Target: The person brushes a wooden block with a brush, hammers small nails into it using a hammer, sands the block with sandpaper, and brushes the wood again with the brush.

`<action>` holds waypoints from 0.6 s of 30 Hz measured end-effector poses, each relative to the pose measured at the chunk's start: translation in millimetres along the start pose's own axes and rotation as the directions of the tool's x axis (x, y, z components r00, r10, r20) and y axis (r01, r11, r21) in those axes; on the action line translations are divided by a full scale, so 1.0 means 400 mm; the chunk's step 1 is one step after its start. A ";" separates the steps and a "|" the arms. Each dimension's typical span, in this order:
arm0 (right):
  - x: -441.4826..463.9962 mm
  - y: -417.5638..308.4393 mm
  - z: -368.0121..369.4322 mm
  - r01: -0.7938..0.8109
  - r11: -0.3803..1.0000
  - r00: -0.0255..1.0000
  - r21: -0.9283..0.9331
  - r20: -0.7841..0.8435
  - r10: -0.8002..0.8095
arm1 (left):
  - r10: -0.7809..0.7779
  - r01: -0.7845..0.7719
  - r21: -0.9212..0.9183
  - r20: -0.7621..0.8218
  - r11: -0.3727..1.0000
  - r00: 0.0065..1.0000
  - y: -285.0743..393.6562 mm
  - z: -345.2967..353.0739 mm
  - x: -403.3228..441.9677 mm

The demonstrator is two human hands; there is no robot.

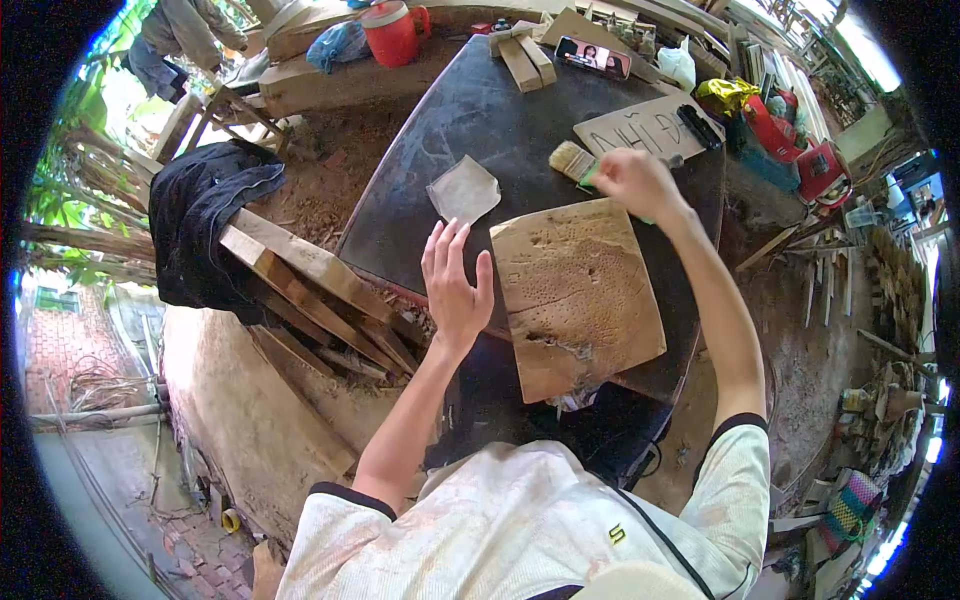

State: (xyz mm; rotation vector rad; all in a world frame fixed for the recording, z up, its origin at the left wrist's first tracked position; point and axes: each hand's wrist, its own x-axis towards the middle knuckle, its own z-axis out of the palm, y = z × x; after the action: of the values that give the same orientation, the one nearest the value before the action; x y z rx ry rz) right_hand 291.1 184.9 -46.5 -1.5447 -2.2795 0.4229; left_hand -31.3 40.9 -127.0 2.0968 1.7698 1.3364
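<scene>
A pitted wooden board (580,300) lies on the dark tabletop (400,170) in front of me, with a crack and a rough hollow in its lower half. Closed around the green handle of a paintbrush (572,160), my right hand (635,185) is above the board's far edge. The brush's pale bristles point left. My left hand (456,290) is open, fingers stretched forward, to the left of the board. Its fingertips reach the near edge of a grey sheet like sandpaper (465,190); whether they press on it I cannot tell.
At the back stand a phone (593,57) with a lit screen, wood blocks (523,62) and a lettered cardboard piece (630,128) with a black object (698,128) on it. Timber beams (310,270) with dark cloth (205,220) lie left. A red jug (390,35) and another person (185,40) are beyond.
</scene>
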 end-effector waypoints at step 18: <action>-0.255 0.068 0.053 -0.350 0.930 0.918 -0.109 -0.237 0.318 | 0.037 -0.036 0.033 -0.006 0.999 0.999 -0.002 0.006 -0.005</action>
State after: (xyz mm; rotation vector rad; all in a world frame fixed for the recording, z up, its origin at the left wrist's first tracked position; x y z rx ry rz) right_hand 338.9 98.5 -89.4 -1.9638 -1.9215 0.1600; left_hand -30.1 40.7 -130.1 2.1543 1.7766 1.3339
